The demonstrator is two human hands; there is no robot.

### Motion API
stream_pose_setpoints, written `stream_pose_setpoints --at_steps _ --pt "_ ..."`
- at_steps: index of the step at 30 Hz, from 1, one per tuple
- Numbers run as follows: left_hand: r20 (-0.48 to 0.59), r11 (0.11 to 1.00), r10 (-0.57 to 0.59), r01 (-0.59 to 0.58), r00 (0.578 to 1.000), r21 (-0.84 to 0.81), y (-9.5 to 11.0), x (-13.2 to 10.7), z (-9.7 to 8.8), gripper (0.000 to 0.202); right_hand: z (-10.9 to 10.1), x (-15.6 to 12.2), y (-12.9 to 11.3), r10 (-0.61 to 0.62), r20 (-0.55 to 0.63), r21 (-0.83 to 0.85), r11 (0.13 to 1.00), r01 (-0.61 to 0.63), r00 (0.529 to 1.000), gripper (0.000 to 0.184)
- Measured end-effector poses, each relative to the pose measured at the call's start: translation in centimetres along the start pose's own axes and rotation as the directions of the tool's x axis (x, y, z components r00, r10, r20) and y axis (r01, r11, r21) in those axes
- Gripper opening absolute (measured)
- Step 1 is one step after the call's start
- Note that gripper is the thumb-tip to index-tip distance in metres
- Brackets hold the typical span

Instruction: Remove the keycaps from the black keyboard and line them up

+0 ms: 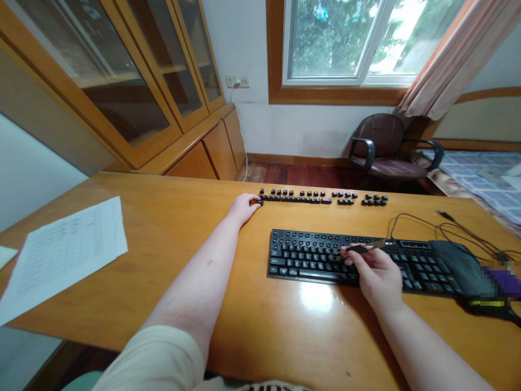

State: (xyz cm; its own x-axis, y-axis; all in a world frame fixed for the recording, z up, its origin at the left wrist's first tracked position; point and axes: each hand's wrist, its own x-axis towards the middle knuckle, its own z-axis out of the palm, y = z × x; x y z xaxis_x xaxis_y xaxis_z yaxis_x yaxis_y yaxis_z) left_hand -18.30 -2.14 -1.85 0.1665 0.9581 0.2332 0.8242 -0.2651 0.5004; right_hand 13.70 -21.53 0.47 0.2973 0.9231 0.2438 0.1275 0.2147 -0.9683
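Observation:
A black keyboard (313,255) lies on the wooden desk (171,239). Beyond it, rows of loose black keycaps (309,196) are lined up near the desk's far edge. My left hand (243,208) reaches out to the left end of those rows, its fingers pinched on a single keycap (259,202). My right hand (376,271) rests on the keyboard's middle, fingers closed round a thin key puller tool (360,248) whose tip points left over the keys.
A printed sheet of paper (65,250) lies at the desk's left. Black cables (448,228) and a dark pouch (458,266) sit at the right. A brown armchair (382,149) stands under the window; glass-fronted wooden cabinets (134,81) line the left wall.

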Motion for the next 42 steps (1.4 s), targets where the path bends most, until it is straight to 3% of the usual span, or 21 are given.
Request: stream_pose_setpoints --at_steps 14,18,20,22,24,26,28,30,33,36,42 --pt "-0.034 1.000 0.002 -0.003 0.999 -0.025 0.4 -0.1 -0.2 0.023 0.1 0.0 0.0 -0.002 -0.008 -0.019 1.000 0.002 1.000 0.014" --pt "-0.236 0.999 0.019 -0.030 0.972 -0.041 1.4 -0.4 -2.1 0.021 0.2 0.0 0.1 0.000 -0.004 -0.014 1.000 0.000 1.000 0.016" --pt "-0.367 0.997 0.029 -0.056 0.930 -0.062 3.1 -0.7 -3.7 0.020 0.4 0.0 0.0 -0.010 -0.001 0.002 1.000 0.010 1.000 0.017" --pt "-0.420 0.991 0.032 -0.085 0.907 -0.108 5.6 -1.5 -5.0 0.020 0.8 0.0 -0.4 -0.020 0.024 0.000 1.000 0.020 1.000 0.017" --pt "-0.320 0.981 0.075 -0.128 0.944 -0.146 8.5 -3.0 -5.4 0.019 1.4 0.2 -1.2 -0.033 0.107 -0.058 0.998 0.039 0.994 0.017" --pt "-0.066 0.963 0.207 -0.215 0.976 -0.160 11.0 -5.1 -4.8 0.017 2.4 0.7 -2.1 -0.048 0.233 -0.174 0.981 0.090 0.971 0.018" --pt "0.121 0.955 0.289 -0.277 0.950 -0.107 12.4 -7.5 -3.7 0.018 3.8 1.7 -2.9 -0.066 0.319 -0.274 0.949 0.158 0.946 0.018" --pt "0.209 0.959 0.282 -0.282 0.937 -0.029 12.5 -9.7 -2.5 0.022 5.4 2.8 -3.1 -0.071 0.374 -0.304 0.933 0.194 0.925 0.016" --pt "0.210 0.975 0.220 -0.222 0.953 -0.016 11.3 -11.6 -1.5 0.028 7.8 3.8 -2.5 -0.049 0.452 -0.352 0.908 0.228 0.891 0.014" --pt "0.205 0.981 0.189 -0.174 0.960 -0.086 9.9 -11.9 -1.1 0.027 9.4 3.7 -1.5 -0.054 0.470 -0.390 0.883 0.262 0.881 0.015" --pt "0.216 0.966 0.230 -0.197 0.949 -0.167 9.2 -11.2 -0.5 0.022 9.8 3.0 -0.8 -0.095 0.493 -0.392 0.863 0.318 0.865 0.013"
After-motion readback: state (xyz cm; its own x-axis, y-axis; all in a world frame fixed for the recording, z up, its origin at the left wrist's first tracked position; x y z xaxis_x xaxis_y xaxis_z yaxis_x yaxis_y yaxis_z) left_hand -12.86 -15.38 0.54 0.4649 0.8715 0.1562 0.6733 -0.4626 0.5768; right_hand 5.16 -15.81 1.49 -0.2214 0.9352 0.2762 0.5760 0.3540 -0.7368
